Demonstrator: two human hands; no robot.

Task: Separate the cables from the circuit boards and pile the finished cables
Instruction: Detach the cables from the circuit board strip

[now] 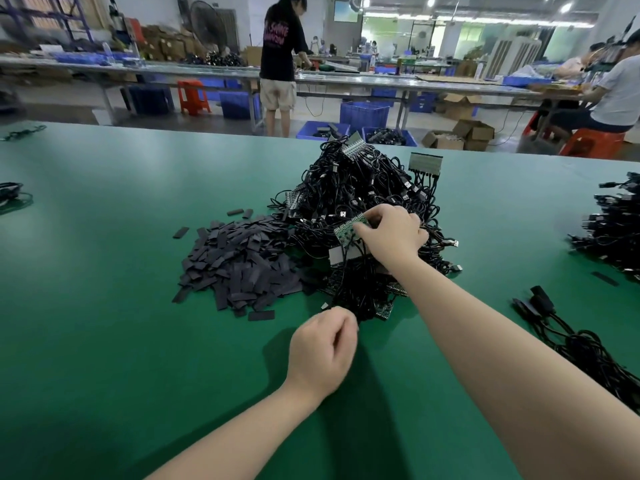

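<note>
Right hand (391, 233) reaches into the big tangle of black cables (360, 199) mid-table, fingers curled round a green circuit board (348, 230) near the front of the heap; board sits tilted, w/ cables hanging off its lower edge. Left hand (320, 351) is closer to the person, at the near edge of the heap, fingers curled and pinching a black cable (341, 306) that runs up into the tangle. More boards poke out of the heap: one at the very top (353, 145), another upright at the top right (425, 164) w/ several plugs dangling under it.

Just left of the heap, touching it, lies a spread of flat dark strips (235, 261), loose and overlapping. On the right side of the green table (104, 271) there's a bundle of loose cables (581, 344) near the right forearm, and a second cable heap (613, 230) at the far right edge, well apart from the main one. A few cables also at the far left edge (10, 192).

Bkgd: a person (280, 64) in a dark T-shirt stands at a long bench, blue crates (363, 114) on the floor, cardboard boxes (460, 135), orange stools (192, 97).
</note>
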